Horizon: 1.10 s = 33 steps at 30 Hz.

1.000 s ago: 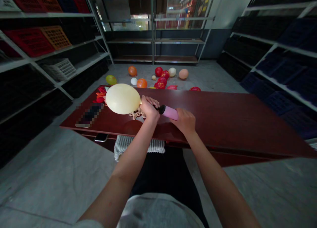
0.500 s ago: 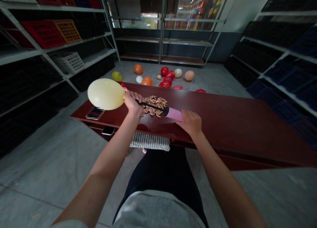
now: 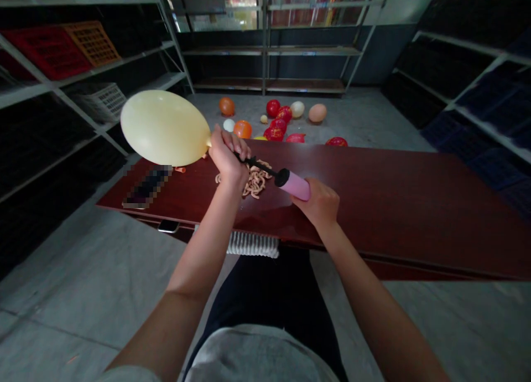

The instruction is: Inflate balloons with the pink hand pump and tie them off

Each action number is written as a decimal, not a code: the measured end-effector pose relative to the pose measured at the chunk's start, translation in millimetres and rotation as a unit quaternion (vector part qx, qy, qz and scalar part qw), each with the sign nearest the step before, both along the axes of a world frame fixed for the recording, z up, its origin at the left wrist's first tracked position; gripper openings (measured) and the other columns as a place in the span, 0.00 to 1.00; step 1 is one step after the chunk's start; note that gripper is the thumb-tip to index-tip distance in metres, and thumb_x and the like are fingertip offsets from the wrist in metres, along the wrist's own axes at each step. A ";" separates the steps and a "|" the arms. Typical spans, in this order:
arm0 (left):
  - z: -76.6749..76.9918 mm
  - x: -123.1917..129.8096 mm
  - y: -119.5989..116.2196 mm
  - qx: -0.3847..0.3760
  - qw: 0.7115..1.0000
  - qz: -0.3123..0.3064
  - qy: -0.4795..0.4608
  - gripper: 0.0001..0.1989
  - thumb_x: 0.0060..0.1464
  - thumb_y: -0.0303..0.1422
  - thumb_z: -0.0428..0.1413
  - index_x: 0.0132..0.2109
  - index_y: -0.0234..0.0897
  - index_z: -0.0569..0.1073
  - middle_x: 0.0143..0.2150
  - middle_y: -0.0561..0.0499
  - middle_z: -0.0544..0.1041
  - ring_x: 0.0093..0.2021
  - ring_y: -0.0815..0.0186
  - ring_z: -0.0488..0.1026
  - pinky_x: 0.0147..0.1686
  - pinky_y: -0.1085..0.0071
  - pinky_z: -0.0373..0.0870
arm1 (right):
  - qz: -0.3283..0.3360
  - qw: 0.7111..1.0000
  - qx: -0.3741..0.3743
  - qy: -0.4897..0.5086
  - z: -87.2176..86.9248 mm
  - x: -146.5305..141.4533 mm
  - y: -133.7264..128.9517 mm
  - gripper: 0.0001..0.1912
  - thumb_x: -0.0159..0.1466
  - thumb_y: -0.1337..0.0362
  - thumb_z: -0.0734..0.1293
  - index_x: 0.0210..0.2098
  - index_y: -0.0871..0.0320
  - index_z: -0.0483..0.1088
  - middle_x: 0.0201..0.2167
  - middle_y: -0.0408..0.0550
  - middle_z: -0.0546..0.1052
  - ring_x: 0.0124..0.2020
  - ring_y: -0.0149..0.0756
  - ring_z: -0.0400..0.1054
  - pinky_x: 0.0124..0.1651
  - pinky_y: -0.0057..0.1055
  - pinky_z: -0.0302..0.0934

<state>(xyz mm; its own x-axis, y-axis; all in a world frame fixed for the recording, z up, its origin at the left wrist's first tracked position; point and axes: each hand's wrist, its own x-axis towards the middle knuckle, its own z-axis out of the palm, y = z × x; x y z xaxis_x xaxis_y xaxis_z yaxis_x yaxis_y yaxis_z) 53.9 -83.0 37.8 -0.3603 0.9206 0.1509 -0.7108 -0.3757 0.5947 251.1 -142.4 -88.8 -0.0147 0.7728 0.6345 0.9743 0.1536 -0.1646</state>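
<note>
A swollen pale yellow balloon (image 3: 164,127) extends to the left from my left hand (image 3: 228,155), which is closed around its neck and the black end of a balloon pump. The pump's pink barrel (image 3: 296,185) is in the grip of my right hand (image 3: 318,202). Between the hands the black rod (image 3: 265,168) shows, slanting down to the right. Beneath it, a heap of tan, curly, uninflated balloons (image 3: 255,184) lies on the dark red table (image 3: 373,205), partly hidden by my left hand. My fingers cover the pump's nozzle.
Blurred-out phone-like object (image 3: 148,187) lies on the table's left; another phone (image 3: 168,226) sits on the ledge below. A grey ribbed cushion (image 3: 253,244) is at the front edge. Beyond, several balloons, one a peach balloon (image 3: 317,113), lie on the floor. Shelves (image 3: 224,51) stand around.
The pale yellow balloon looks bigger and reaches farther left and up. Both hands keep their hold on the balloon and pump. The view has tipped downward a little.
</note>
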 end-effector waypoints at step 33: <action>-20.5 -74.7 -10.8 -0.060 0.997 0.024 -0.031 0.25 0.68 0.32 0.43 0.21 0.39 0.48 0.15 0.57 0.48 0.12 0.73 0.46 0.15 0.73 0.47 | 0.081 0.991 -0.070 -0.083 5.8 -14.8 -6.7 0.19 0.62 0.50 0.67 0.41 0.60 0.72 0.35 0.52 0.79 0.35 0.41 0.71 0.36 0.33 0.52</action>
<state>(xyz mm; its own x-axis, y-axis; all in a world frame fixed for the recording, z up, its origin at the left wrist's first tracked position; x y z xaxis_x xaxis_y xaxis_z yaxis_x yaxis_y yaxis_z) -20.8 -93.8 17.3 -0.4101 0.9119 0.0176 -0.7297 -0.3397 0.5934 236.2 -149.1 -83.0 -0.2405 0.8323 0.4995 0.9543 0.2968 -0.0352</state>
